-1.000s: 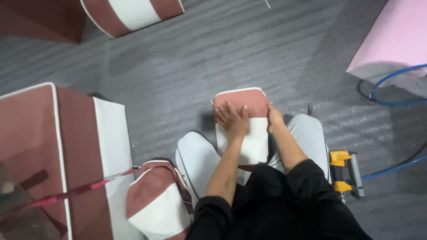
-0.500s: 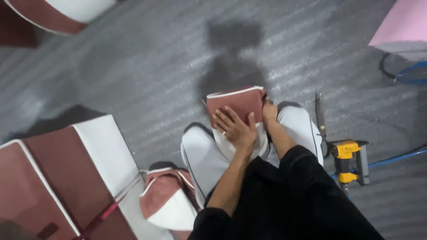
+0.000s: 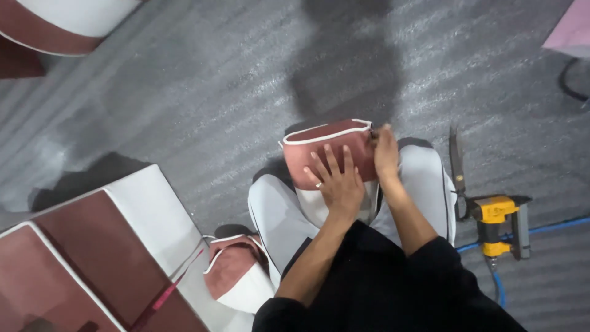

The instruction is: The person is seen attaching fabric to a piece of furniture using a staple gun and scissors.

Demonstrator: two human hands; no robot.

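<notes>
Maroon vinyl under spread fingers (image 3: pixel 324 163): the left hand (image 3: pixel 339 184) lies flat and wide open on the maroon-and-white cushion cover (image 3: pixel 329 154), pressing it, gripping nothing. At its two o'clock the right hand (image 3: pixel 386 154) is curled onto the cover's right edge, fingertips pinched near the white piping; how tightly, I cannot tell. The cover rests on the person's lap, between the pale-trousered knees. Scissors (image 3: pixel 456 169) lie at three o'clock, a yellow staple gun (image 3: pixel 495 224) at four, a second cover (image 3: pixel 236 276) at seven, beside the upholstered box (image 3: pixel 92 246).
</notes>
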